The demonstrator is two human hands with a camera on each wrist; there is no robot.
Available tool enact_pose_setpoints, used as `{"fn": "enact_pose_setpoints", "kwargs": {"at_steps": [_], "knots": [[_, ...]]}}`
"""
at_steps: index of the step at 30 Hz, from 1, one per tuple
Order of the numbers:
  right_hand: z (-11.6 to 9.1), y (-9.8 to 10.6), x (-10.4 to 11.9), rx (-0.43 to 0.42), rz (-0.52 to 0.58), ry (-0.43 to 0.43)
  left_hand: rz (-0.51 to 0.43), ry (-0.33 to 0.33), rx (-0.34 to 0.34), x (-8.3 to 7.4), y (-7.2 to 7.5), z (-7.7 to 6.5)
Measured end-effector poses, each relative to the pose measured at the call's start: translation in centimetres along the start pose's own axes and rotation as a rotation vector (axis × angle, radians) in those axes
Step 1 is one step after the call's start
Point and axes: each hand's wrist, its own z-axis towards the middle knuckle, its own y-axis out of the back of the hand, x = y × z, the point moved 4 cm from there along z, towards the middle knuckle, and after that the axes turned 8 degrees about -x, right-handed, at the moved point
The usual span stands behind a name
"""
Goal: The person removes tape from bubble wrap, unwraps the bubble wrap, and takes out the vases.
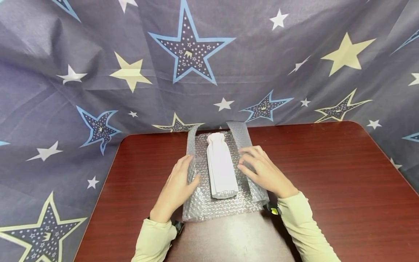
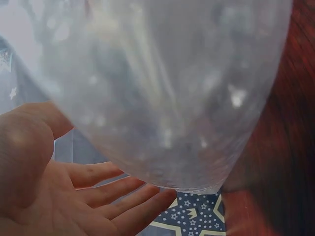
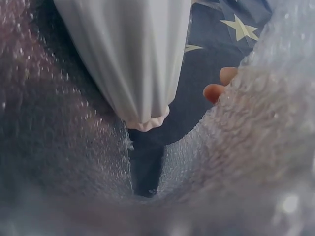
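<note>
On the left half of a dark red table [image 1: 327, 163], we've got a white ribbed vase [image 1: 220, 163] lying on its side, pinched neck and wavy rim at the far end, wider base at the near end. It's lying in an opened-out sheet of clear bubble wrap [image 1: 196, 205], left and right flaps curling up. The left hand [image 1: 176, 185] is loosely spread by the left flap, gripping nothing; we see the right hand's [image 1: 263, 170] fingers relaxed and slightly bent against the right flap.
</note>
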Motion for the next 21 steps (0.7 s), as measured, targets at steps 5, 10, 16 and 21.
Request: {"fn": "enact_pose_setpoints", "kwargs": {"at_steps": [5, 10, 16, 21], "knots": [[-0.2, 0.5, -0.5, 0.009, -0.02, -0.028, -0.006, 0.02, 0.01, 0.5, 0.0, 0.0], [-0.5, 1.0, -1.0, 0.02, -0.037, -0.057, 0.002, 0.027, 0.016, 1.1, 0.0, -0.3], [-0.9, 1.7, -1.7, 0.037, -0.065, -0.082, 0.012, 0.036, 0.01, 1.8, 0.0, -0.8], [-1.1, 2.0, -2.5, 0.028, -0.06, -0.082, 0.021, 0.027, 0.007, 2.2, 0.1, -0.8]]}}
